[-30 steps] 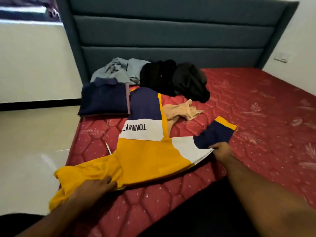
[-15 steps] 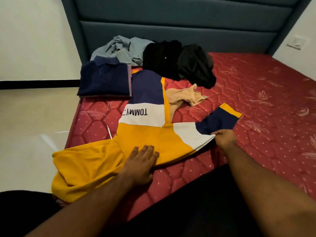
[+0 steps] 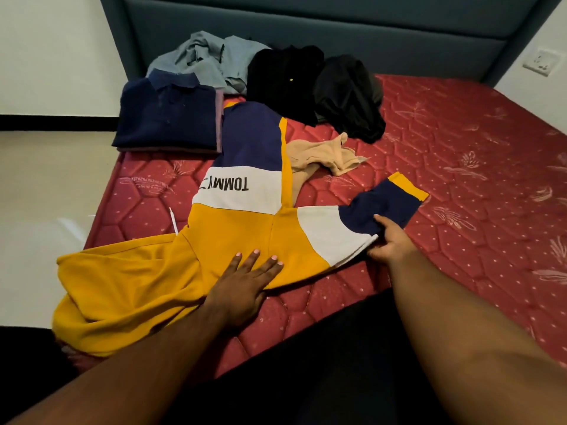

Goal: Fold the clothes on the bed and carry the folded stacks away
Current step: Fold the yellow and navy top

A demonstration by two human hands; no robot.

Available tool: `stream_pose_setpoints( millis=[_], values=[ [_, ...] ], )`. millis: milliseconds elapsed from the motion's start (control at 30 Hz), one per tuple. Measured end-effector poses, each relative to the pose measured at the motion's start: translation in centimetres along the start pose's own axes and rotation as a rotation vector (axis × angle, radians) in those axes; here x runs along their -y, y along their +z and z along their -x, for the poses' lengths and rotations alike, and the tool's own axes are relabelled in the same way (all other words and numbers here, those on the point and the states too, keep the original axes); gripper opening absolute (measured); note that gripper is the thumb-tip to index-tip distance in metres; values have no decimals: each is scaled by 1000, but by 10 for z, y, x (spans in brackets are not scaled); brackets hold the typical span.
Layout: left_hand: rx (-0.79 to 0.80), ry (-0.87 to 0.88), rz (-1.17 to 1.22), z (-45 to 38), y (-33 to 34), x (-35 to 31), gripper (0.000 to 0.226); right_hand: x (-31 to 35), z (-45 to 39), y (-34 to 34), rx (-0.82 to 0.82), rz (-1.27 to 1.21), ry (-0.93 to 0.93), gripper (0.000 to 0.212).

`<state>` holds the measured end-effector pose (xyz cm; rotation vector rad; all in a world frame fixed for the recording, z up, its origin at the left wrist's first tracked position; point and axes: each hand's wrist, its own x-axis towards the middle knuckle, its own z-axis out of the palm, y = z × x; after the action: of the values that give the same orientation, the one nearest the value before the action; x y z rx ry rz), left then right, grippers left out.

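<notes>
Colour-block hoodie [image 3: 245, 210] spread on the red mattress [image 3: 460, 179] near its front left corner, hood [image 3: 122, 286] overhanging the edge; left hand [image 3: 242, 286] pressing the yellow panel with straight fingers, right hand [image 3: 388, 240] pinching the sleeve [image 3: 368, 219] at its lower hem. Likely faults: a sleeve fold that drags the body askew should the left hand lift, or the hood's weight pulling the garment floorward. Setting: folded navy polo [image 3: 168, 115], unfolded grey [image 3: 208, 59], black [image 3: 316, 87] and beige [image 3: 325, 154] garments before a teal headboard [image 3: 306, 19]; pale floor [image 3: 46, 194], white walls, wall socket [image 3: 541, 61].

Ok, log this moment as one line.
step: folding | left hand: flat on yellow, white and navy hoodie | right hand: pinching its sleeve | folded navy polo: aside
</notes>
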<state>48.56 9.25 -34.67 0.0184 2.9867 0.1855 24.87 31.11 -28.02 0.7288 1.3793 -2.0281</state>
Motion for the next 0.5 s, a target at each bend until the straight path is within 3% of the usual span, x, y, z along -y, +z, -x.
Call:
stream_pose_setpoints(
  millis=[100, 333, 433, 500],
  values=[
    [17, 38, 96, -1, 0, 5, 67, 2, 1, 9, 116, -79, -93, 17],
    [187, 182, 102, 21, -5, -4, 58, 9, 43, 12, 235, -567, -388, 29],
    [139, 127, 214, 13, -24, -6, 76, 12, 47, -2, 212, -431, -318, 31],
    [-33, 4, 348, -5, -38, -5, 77, 6, 34, -11, 91, -223, -213, 28]
  ],
)
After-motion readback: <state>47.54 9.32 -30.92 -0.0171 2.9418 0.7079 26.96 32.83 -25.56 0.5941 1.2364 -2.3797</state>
